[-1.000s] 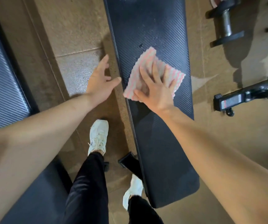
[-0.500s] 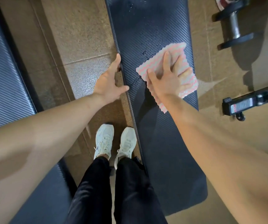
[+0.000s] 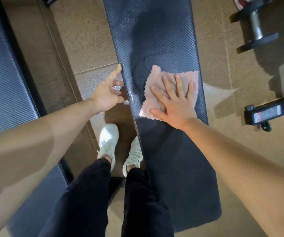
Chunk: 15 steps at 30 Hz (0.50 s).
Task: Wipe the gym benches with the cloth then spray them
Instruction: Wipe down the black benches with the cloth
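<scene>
While flat on the cloth [image 3: 155, 93] atop the bench [image 3: 163, 40], right hand [image 3: 173, 101] wide-fingered, left hand [image 3: 107, 94] relaxed at its edge

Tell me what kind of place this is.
Most likely a gym. A cloth is pressed on a long padded bench, a second padded bench stands at left, and a dumbbell lies on the speckled floor at upper right.

Bench [image 3: 163, 40] open beyond cloth [image 3: 155, 86], second bench [image 3: 4, 82] left — dumbbell [image 3: 256, 21] right
</scene>
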Tool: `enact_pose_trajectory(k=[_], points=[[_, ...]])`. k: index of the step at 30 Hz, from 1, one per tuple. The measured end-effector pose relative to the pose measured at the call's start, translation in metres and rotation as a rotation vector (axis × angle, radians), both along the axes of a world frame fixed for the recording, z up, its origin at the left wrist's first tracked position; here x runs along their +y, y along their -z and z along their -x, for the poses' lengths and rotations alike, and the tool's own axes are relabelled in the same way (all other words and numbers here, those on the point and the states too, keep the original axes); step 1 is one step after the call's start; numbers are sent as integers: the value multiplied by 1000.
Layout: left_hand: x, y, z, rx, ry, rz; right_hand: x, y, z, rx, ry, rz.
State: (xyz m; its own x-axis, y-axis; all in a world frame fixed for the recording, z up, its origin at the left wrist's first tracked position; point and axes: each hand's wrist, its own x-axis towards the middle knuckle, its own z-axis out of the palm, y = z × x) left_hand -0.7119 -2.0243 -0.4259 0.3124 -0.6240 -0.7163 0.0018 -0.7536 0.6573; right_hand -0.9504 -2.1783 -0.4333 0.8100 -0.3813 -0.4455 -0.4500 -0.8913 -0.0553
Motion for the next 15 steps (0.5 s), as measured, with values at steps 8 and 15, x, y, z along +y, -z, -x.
enact_pose_trajectory(k=[8,15], points=[[4,3,-8,31,-48,40,-43,3,-55,30,591,39],[-9,-4,-53,-110,-131,49,-15,2,-143,-19,411,53]])
